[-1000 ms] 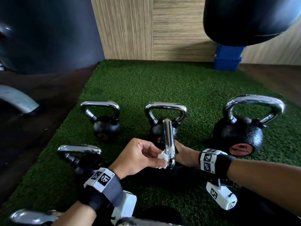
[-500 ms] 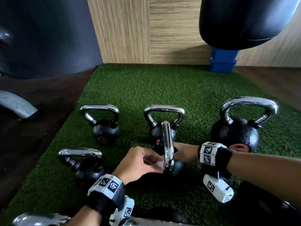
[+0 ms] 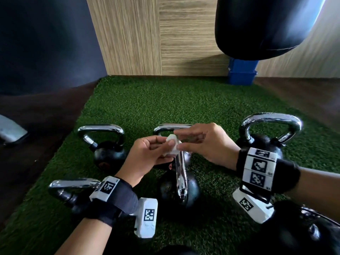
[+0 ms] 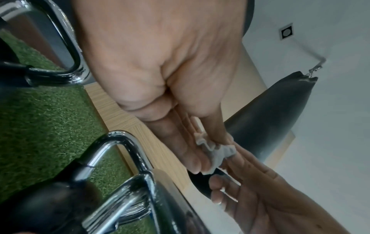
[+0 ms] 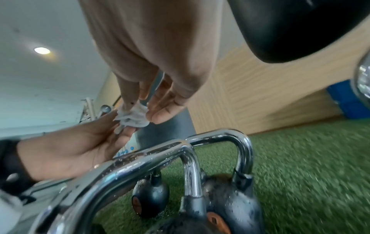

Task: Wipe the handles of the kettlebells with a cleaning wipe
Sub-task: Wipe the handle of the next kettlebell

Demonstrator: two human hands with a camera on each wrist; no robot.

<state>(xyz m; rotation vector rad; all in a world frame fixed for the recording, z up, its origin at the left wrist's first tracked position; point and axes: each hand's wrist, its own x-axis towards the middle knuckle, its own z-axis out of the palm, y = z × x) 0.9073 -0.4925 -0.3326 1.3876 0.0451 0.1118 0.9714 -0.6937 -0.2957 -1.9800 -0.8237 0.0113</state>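
Observation:
A crumpled white cleaning wipe point(image 3: 172, 146) hangs in the air between both hands, just above the chrome handle point(image 3: 181, 178) of the near middle kettlebell point(image 3: 193, 190), which stands edge-on to me. My left hand point(image 3: 165, 149) pinches the wipe between thumb and fingers. My right hand point(image 3: 181, 142) pinches its other side with thumb and forefinger, its other fingers loosely extended. The right wrist view shows the wipe point(image 5: 132, 117) clear of the wet handle point(image 5: 160, 152). In the left wrist view the wipe point(image 4: 216, 150) sits at my fingertips.
Other black kettlebells with chrome handles stand on the green turf point(image 3: 184, 107): back left point(image 3: 104, 144), back middle point(image 3: 165, 127), a big one at the right point(image 3: 266, 137), near left point(image 3: 73, 186) and near right point(image 3: 303, 227). A punching bag point(image 3: 266, 24) hangs above a blue base point(image 3: 242, 76).
Both hands rose off the middle kettlebell's handle. The right hand came from behind the handle to the wipe, which is now held between both hands above it.

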